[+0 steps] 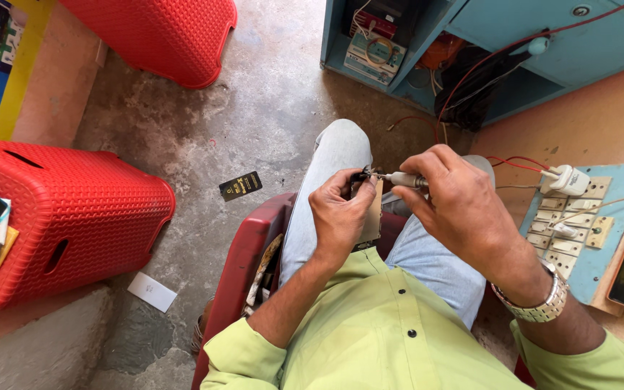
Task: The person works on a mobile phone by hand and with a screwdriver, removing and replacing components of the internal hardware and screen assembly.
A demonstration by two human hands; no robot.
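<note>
Nearest the camera is a light green shirt [391, 339] with sleeves rolled up, and a metal watch [543, 303] on the right wrist. The person sits on a dark red chair [243, 267], knees in pale jeans [334, 159] pointing away.

Above the lap the two hands meet. The left hand [341, 217] is closed around a small flat board [371, 217], tan on the side that shows, gripping it by its upper edge with thumb and fingers. The right hand [456, 202] is clamped on a slim pen-like tool [404, 179], its metal tip resting at the board's top edge, just beside the left fingertips, where a small dark part [362, 173] sits. Judging by this, work on the board is in progress: the tip is at the joint, and the pictures do not show whether anything there is finished or how much remains. What the dark part is stays too small to tell.

Farther out, on the concrete floor [254, 115], lie a small black label [240, 185] and a white card [152, 292]. Two red woven plastic bins [74, 217] stand to the left. To the right, a blue switch panel [579, 224] carries a white plug [568, 179] with red wires [514, 162] running off it. Beyond, a blue cabinet [579, 43] holds a tangle of gear.
</note>
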